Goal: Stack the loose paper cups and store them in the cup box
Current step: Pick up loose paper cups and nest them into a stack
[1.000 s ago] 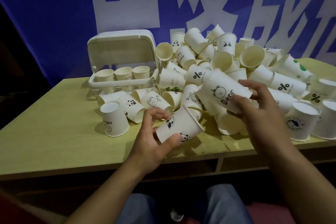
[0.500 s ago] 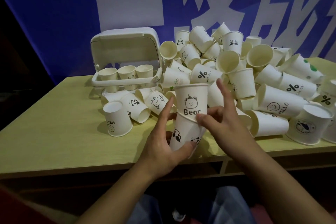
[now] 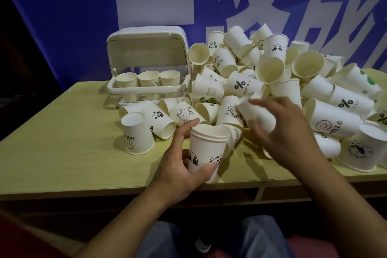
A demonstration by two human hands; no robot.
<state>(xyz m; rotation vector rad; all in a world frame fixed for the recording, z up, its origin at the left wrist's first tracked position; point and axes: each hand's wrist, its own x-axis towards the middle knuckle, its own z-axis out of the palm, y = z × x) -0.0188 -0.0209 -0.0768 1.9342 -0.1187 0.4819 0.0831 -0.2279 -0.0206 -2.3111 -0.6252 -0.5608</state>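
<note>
left hand [image 3: 180,165] grips the stack [image 3: 206,150] upright, thumb across the front low down, fingers round the far side (two rims show at the top, so at least two cups nested, panda prints on the outer one)
right hand [image 3: 280,132] is curled round a plain cup [image 3: 256,114] lying on its side, just right of the stack and a bit beyond it; blurred, so can't say how firm the hold is
pile [image 3: 282,81] of loose cups sits past and to the right of the right hand, spread over the table [image 3: 62,148]
box [image 3: 148,73] is beyond the left hand, lid up, three cups [image 3: 147,82] standing in a row inside
left of the left hand: one upturned HELLO cup [image 3: 137,134], base up, with a few cups on their sides just behind it
stack is well apart from the box
</note>
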